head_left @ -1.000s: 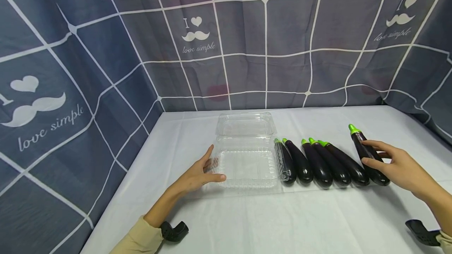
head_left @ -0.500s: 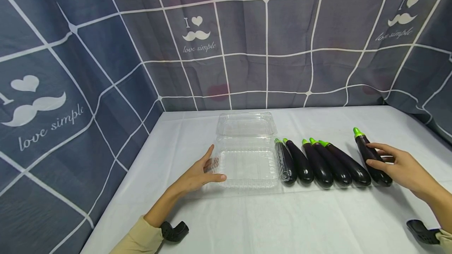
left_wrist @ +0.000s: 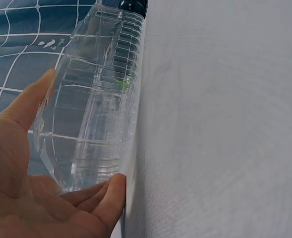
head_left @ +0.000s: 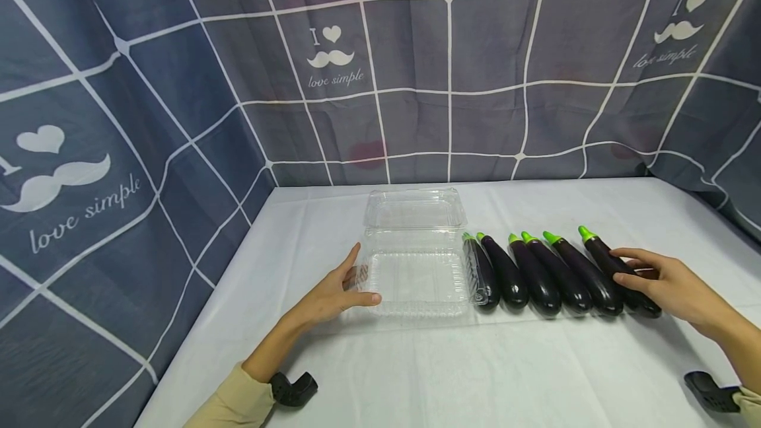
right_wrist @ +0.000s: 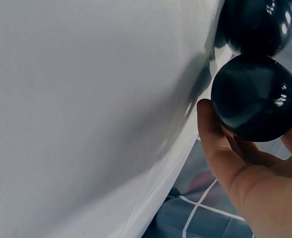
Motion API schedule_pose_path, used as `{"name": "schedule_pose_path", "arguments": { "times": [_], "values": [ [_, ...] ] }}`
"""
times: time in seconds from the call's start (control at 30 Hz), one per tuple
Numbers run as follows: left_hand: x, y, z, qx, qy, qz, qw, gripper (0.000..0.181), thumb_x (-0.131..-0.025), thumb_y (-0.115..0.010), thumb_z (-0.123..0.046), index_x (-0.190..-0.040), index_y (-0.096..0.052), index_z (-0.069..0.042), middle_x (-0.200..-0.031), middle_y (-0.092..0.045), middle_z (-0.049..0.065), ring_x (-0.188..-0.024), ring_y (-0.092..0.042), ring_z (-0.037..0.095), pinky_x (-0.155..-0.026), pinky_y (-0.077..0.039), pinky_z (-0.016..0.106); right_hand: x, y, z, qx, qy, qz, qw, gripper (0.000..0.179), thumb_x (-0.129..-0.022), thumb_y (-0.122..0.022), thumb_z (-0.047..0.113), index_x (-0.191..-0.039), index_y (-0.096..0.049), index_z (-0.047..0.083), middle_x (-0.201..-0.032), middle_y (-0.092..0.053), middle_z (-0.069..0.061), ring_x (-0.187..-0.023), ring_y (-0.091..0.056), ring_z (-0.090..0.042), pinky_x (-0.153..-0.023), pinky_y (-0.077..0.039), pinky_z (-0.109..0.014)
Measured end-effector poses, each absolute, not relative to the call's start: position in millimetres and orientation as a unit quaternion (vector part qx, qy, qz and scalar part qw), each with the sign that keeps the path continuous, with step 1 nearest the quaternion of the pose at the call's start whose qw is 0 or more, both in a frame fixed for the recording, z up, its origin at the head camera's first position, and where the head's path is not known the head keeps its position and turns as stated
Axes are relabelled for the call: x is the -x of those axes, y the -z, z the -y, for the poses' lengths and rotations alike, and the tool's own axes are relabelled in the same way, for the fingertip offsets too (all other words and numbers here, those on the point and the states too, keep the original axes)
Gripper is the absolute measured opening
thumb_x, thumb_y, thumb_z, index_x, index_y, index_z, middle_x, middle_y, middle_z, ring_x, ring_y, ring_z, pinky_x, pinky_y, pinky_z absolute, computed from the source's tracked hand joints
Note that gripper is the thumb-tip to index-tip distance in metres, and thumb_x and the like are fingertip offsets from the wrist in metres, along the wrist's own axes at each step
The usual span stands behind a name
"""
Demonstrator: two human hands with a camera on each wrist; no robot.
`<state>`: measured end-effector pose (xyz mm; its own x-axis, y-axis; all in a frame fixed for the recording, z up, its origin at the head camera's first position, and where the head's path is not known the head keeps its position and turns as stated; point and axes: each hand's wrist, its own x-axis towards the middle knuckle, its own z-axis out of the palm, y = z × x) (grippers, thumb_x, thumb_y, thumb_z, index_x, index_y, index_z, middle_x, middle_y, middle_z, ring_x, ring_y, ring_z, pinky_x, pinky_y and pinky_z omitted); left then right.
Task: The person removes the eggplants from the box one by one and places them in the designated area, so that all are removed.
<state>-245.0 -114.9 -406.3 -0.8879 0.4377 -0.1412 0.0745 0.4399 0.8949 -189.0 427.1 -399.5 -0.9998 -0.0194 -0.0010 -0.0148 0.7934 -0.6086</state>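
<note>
Glossy dark eggplants with green stem ends lie side by side right of a clear plastic clamshell container (head_left: 416,276). My right hand (head_left: 666,283) grips the rightmost eggplant (head_left: 600,253) near its thick end, thumb on the left and fingers over the far side. In the right wrist view that eggplant's round end (right_wrist: 257,99) sits between thumb and fingers, touching the neighbouring eggplant (right_wrist: 257,25). My left hand (head_left: 333,292) holds the container's near left corner, thumb along the near wall and fingers at the left wall. In the left wrist view the container (left_wrist: 86,109) lies between thumb and fingers.
The container's lid (head_left: 414,209) stands opened toward the back. The leftmost eggplant (head_left: 480,273) lies against the container's right wall. White cloth covers the table (head_left: 440,375). A grey checked curtain (head_left: 410,71) hangs behind and along the left side.
The right hand has brought the rightmost eggplant down against the row, its stem end swinging left. The neighbouring eggplant's stem end has shifted slightly right. The left hand and container stay put.
</note>
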Motion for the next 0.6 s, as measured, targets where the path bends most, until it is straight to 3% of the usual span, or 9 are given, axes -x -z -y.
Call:
{"name": "schedule_pose_path", "arguments": {
  "times": [0.13, 0.23, 0.37, 0.53, 0.6],
  "values": [
    [244.9, 406.3, 115.0, -0.151, -0.51, -0.828, 0.181, 0.117, -0.078, -0.082, -0.045, -0.16, 0.0, -0.028, -0.162, -0.012, 0.016, -0.147, -0.019, 0.032, -0.114, -0.023, 0.051, 188.9, 400.3, -427.1, 0.01, 0.318, -0.948, 0.005, 0.059, -0.1, -0.06, 0.029, -0.143, -0.042, -0.007, -0.124, -0.051, -0.037, -0.106, -0.058, -0.046, -0.065, -0.047, -0.025],
    [244.9, 406.3, 115.1, -0.149, -0.51, -0.828, 0.181, 0.117, -0.078, -0.082, -0.045, -0.16, -0.001, -0.028, -0.162, -0.012, 0.016, -0.147, -0.019, 0.032, -0.114, -0.023, 0.051, 189.1, 401.2, -426.9, 0.009, 0.316, -0.949, 0.001, 0.059, -0.099, -0.062, 0.03, -0.142, -0.043, -0.006, -0.122, -0.054, -0.035, -0.098, -0.062, -0.03, -0.064, -0.047, -0.025],
    [244.9, 406.2, 115.0, -0.148, -0.509, -0.828, 0.181, 0.117, -0.078, -0.082, -0.045, -0.16, 0.0, -0.028, -0.162, -0.012, 0.016, -0.147, -0.019, 0.032, -0.114, -0.023, 0.051, 189.5, 402.8, -427.1, 0.012, 0.312, -0.95, -0.004, 0.058, -0.099, -0.062, 0.028, -0.141, -0.044, -0.007, -0.121, -0.056, -0.034, -0.092, -0.057, -0.011, -0.064, -0.047, -0.023],
    [245.0, 406.5, 115.1, -0.149, -0.508, -0.829, 0.182, 0.117, -0.078, -0.082, -0.045, -0.16, 0.0, -0.029, -0.162, -0.011, 0.016, -0.147, -0.019, 0.032, -0.114, -0.023, 0.051, 189.0, 401.7, -426.8, 0.009, 0.311, -0.95, 0.0, 0.059, -0.101, -0.058, 0.028, -0.142, -0.04, -0.01, -0.123, -0.052, -0.037, -0.096, -0.062, -0.024, -0.065, -0.047, -0.026],
    [245.2, 406.7, 115.2, -0.15, -0.508, -0.829, 0.182, 0.116, -0.078, -0.082, -0.045, -0.16, 0.0, -0.029, -0.162, -0.011, 0.015, -0.147, -0.019, 0.033, -0.114, -0.023, 0.052, 188.5, 400.9, -426.8, 0.008, 0.312, -0.95, 0.0, 0.058, -0.102, -0.057, 0.027, -0.143, -0.04, -0.01, -0.124, -0.052, -0.038, -0.095, -0.062, -0.018, -0.065, -0.047, -0.026]
  ]
}}
